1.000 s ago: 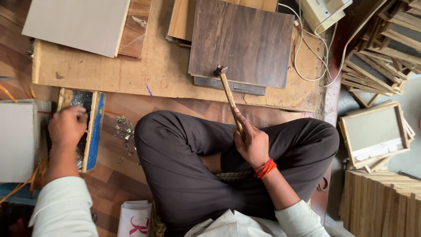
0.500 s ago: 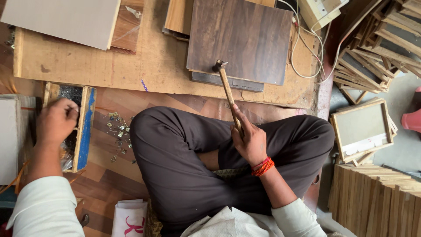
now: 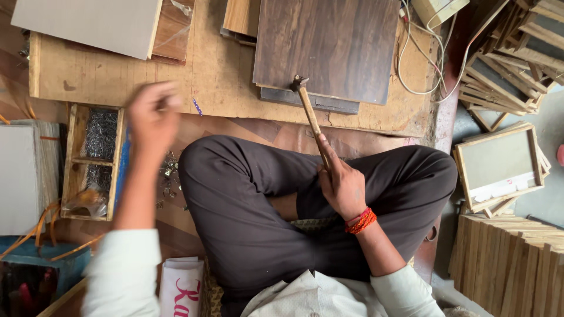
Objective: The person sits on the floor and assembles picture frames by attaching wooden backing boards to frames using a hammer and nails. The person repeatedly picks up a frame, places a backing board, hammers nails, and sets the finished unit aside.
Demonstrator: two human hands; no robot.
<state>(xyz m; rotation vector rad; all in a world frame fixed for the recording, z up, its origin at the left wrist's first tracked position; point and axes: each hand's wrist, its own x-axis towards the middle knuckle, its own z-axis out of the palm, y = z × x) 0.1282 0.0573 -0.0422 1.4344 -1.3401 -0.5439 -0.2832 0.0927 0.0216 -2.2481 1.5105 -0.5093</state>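
Head view, left to right:
- One wooden tray (image 3: 74,164), two compartments of small dark metal nails.
- Left hand (image 3: 153,120), blurred; grip cannot be told.
- One hammer (image 3: 310,114), wooden handle, clasped by right hand (image 3: 342,185); metal head rests on dark board (image 3: 329,47).

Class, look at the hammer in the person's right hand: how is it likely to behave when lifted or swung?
The hammer is probably stiff, since its wooden handle runs straight from the right hand to the head. It likely feels head-heavy: the small metal head sits far from the low grip. It seems unlikely to slip, as the fingers wrap closely around the bare wood.
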